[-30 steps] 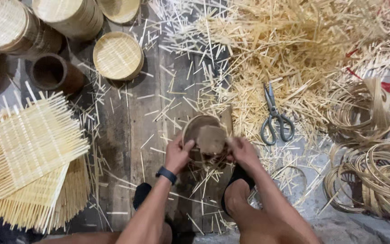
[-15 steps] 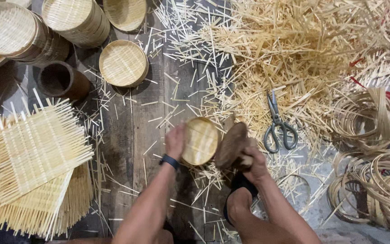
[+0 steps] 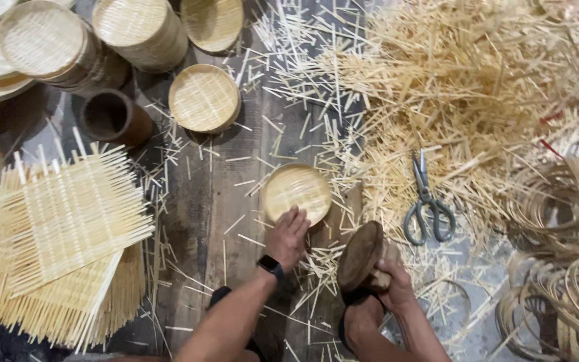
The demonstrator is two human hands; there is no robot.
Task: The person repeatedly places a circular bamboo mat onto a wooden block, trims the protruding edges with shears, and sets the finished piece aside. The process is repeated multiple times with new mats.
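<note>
The left hand (image 3: 288, 236) lies open, fingers spread on the lower rim of a small round woven bamboo tray (image 3: 297, 193), which rests on the dark wooden floor planks (image 3: 217, 201) amid scattered bamboo splinters. The right hand (image 3: 390, 271) is closed around a round dark wooden mould block (image 3: 360, 256), held tilted just beside the tray. Grey metal scissors (image 3: 427, 204) lie near, on a heap of pale bamboo strips (image 3: 464, 87). Square woven bamboo mats (image 3: 68, 221) sit well apart to the left.
</note>
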